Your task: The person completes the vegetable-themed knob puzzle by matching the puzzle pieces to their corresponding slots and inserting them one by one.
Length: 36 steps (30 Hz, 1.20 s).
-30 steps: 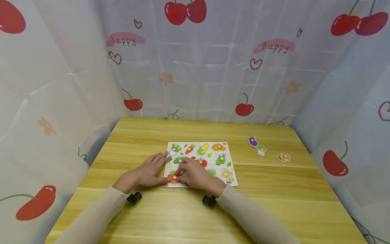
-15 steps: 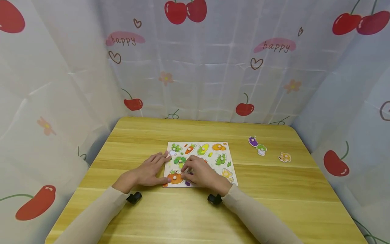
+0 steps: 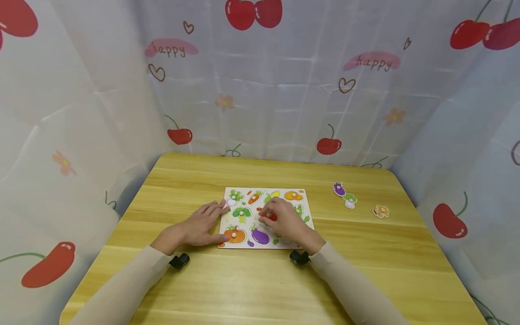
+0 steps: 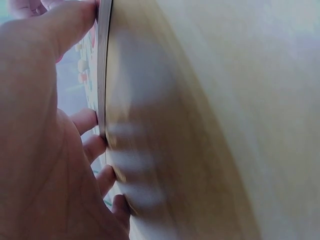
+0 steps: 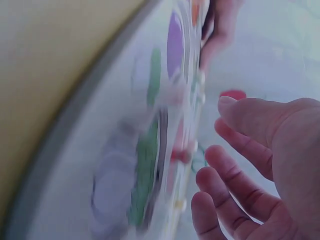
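A pale board printed with vegetables, several pieces with round knobs set in it, lies on the table. My left hand rests along its left side, fingers spread; the left wrist view shows fingertips and thumb touching the board's edge. The pumpkin piece lies by that thumb. My right hand hovers over the board's right half, partly hiding the tomato piece. In the right wrist view its loosely bent fingers are apart from the board and hold nothing. A purple eggplant picture shows without a knob.
On the table's right side lie a loose eggplant piece, a bok choy piece touching or close to it, and a mushroom piece. A cherry-printed curtain encloses the table's back and sides.
My right hand has moved from the pumpkin piece to the right and away from me, uncovering the pumpkin and the eggplant picture. The left hand stays in place. The head view has shifted slightly.
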Motion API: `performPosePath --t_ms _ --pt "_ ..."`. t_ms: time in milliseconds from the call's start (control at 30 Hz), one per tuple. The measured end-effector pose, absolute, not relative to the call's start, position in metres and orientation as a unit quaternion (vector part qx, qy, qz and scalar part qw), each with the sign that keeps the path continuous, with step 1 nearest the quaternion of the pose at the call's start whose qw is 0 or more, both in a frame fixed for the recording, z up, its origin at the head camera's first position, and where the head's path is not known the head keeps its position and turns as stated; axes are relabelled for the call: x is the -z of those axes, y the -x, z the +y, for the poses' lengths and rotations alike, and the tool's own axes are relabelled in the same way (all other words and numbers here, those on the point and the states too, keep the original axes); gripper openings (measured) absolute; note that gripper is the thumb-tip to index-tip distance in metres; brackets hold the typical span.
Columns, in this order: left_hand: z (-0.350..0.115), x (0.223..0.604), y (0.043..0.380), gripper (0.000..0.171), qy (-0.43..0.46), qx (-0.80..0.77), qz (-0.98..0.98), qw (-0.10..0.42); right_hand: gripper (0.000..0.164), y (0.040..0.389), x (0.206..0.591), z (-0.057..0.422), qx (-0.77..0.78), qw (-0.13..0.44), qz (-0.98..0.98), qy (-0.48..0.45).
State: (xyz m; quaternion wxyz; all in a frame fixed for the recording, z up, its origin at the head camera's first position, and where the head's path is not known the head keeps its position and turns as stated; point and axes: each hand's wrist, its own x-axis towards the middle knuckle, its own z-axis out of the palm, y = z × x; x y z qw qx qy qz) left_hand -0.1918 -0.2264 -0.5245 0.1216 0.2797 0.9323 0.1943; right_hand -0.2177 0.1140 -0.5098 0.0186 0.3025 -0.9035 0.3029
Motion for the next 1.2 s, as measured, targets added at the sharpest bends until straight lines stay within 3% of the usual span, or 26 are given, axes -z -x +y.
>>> performPosePath --t_ms 667,1200 --pt "-0.227 0.525 0.192 0.103 -0.291 -0.206 0.928 0.109 0.015 0.246 0.495 0.194 -0.310 0.052 -0.928 -0.201" --pt "-0.225 0.522 0.191 0.103 -0.272 -0.199 0.932 0.134 0.020 0.264 0.498 0.245 -0.313 0.114 -0.928 -0.167"
